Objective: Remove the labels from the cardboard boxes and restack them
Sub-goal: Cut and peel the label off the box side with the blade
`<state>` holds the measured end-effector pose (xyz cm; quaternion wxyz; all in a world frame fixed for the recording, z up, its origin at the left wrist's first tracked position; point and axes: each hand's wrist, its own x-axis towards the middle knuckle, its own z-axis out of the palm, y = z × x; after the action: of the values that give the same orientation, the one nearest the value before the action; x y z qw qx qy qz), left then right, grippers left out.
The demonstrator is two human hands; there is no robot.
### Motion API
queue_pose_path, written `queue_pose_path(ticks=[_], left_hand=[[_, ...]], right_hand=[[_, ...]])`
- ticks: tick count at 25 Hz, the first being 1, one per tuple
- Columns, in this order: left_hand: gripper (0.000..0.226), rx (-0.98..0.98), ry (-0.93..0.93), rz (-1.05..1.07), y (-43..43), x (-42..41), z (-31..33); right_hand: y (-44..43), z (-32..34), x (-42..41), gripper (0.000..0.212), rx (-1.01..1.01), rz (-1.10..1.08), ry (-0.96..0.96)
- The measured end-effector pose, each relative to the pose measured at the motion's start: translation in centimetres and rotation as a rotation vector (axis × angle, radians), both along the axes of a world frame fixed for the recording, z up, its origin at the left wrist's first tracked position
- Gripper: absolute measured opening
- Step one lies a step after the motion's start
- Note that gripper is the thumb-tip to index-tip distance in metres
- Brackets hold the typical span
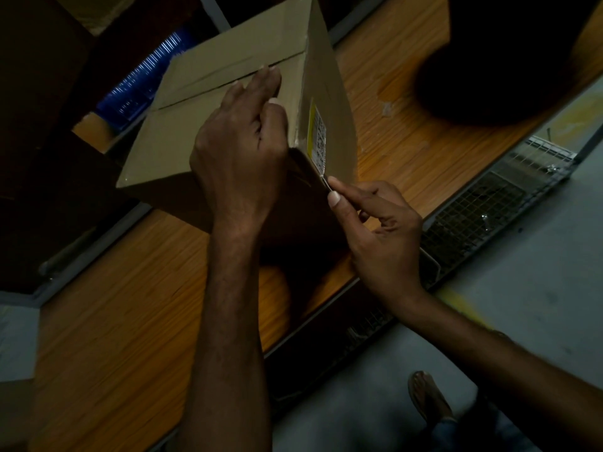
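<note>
Pinching right hand (375,230): thumb and forefinger clamped on the lower corner of the label (318,138).
Label: thin printed paper, yellow-edged, just above those fingertips on the box (212,102) side.
Peel (a judgement): pull slowly, low along the face, avoiding tears.
Left hand (238,151): beside it, fingers flat, pressing the top.
Box: matte cardboard, sharp-edged, over the grained wooden table (130,305).

We see a cardboard box (208,125) of pale brown board, matt and smooth, with creased seams at its flaps. The label (318,138) on its side face is thin printed paper, white and yellow, with a slight sheen. The table (114,321) shows orange wood grain with a soft gloss. At the right of the frame a wire mesh (473,203) looks like bare metal, and the floor (538,288) is grey, matt and a little stained.
</note>
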<state>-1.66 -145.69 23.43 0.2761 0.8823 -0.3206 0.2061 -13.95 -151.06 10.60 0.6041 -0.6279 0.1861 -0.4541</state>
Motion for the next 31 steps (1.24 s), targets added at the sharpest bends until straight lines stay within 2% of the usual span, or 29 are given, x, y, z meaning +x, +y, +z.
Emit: queue_pose_path(ticks=[21, 31], left_hand=[[0.047, -0.014, -0.007, -0.020, 0.0, 0.0, 0.0], [0.050, -0.005, 0.002, -0.023, 0.0, 0.2, -0.2]], right_hand=[[0.6, 0.2, -0.7, 0.022, -0.022, -0.011, 0.011], [0.8, 0.9, -0.3, 0.021, 0.049, -0.017, 0.021]])
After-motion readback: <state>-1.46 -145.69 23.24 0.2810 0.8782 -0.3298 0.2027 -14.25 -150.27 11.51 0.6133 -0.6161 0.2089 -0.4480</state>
